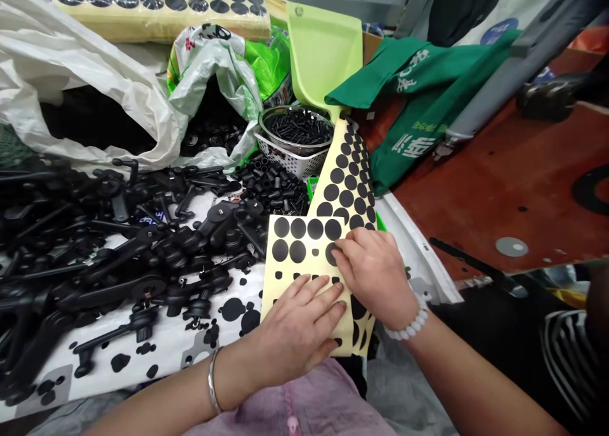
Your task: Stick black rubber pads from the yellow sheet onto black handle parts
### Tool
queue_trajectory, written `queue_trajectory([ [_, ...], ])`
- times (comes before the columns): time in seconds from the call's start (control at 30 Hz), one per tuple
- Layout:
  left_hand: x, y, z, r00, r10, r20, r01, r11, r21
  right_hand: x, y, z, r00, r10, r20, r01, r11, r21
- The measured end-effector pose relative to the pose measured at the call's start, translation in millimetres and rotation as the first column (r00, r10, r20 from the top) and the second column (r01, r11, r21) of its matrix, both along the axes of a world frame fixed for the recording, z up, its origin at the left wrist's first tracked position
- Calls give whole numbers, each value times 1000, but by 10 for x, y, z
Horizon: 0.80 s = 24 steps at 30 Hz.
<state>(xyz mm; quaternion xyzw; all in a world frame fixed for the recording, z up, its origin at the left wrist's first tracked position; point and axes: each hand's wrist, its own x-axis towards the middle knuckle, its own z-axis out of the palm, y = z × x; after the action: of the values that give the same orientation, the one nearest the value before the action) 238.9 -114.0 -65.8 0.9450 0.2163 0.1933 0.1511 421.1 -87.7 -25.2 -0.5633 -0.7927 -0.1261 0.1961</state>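
Note:
A yellow backing sheet [304, 258] carrying black round stickers lies in front of me on a black-spotted white cloth. My left hand [295, 331] presses flat on the sheet's lower part, fingers spread. My right hand [375, 274], with a white bead bracelet at the wrist, rests on the sheet's right side; its fingertips pinch at one black round sticker [332, 253]. A second sticker sheet [346, 179] lies partly under the first, running up toward the basket.
A heap of black plastic lever parts [109, 239] fills the left. Behind are a white basket of small black screws [297, 138], a green scoop [323, 55], plastic bags [85, 74], a green cloth bag [419, 99] and a red-brown board [514, 182] at right.

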Motion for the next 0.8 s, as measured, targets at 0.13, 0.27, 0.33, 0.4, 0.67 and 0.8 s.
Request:
queue_trajectory([
  [0.13, 15, 1, -1, 1000, -5, 4, 5, 1000, -6, 44, 106, 41, 999, -35, -38, 31, 995, -92],
  [0.27, 12, 9, -15, 1000, -3, 10, 3, 1000, -13, 57, 122, 41, 998, -27, -60, 19, 992, -126],
  [0.33, 13, 17, -15, 1000, -3, 13, 4, 1000, -22, 38, 58, 24, 999, -14, -52, 9, 994, -106],
  [0.4, 17, 22, -13, 1000, -2, 18, 3, 999, -33, 23, -37, -4, 998, 24, -52, -27, 997, -76],
  [0.67, -13, 116, 69, 981, 17, 192, -15, 1000, -10, 146, -109, -107, 975, 186, -124, -180, 982, 57],
  [0.8, 20, 345, 195, 955, 140, 262, -138, 990, -26, 195, 9, -77, 967, 237, -92, -230, 970, 76],
])
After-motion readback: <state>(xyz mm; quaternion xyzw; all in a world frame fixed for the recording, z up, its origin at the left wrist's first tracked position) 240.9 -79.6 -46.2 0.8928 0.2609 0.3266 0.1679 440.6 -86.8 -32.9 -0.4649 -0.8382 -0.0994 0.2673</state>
